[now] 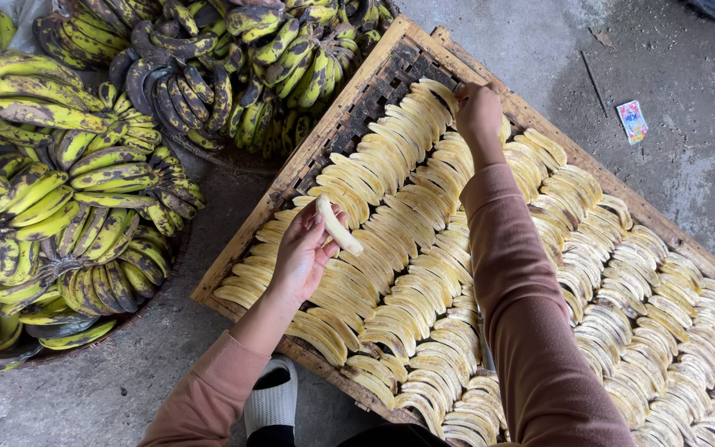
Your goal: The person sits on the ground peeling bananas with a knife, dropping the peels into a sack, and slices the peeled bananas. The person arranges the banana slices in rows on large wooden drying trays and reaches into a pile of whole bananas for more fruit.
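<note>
A peeled banana (338, 224) is pinched in the left hand (303, 257), fingers closed around its lower part, held just above the near-left part of the wooden drying tray (246, 240). The banana's long axis is seen running diagonally, upper tip toward the tray's left rail and the heaps beyond it, lower tip toward the tray's middle; it is tilted, not lying flat, and crosses the laid rows rather than matching them. The right hand (478, 112) is stretched to the tray's far end, curled over the top of a row of laid banana pieces (424, 273); whether something is gripped there cannot be told, since the fingers are hidden by the back of the hand. The tray's slats are covered with overlapping curved pieces in tight rows, with only a bare dark patch left at the far-left corner. Judged from this, the step in hand is the setting down of pieces in rows; it would be done well if the held banana were turned so its curve matches its neighbours, lapped slightly over the previous piece, and lowered gently so the soft flesh is not bruised or broken. Unpeeled banana bunches (84, 178), yellow-green with black blotches, are piled left of the tray. A grey slipper (273, 399) is seen at the tray's near edge, and a small wrapper (632, 121) lies on the concrete floor (680, 157) beyond the tray's right rail.
</note>
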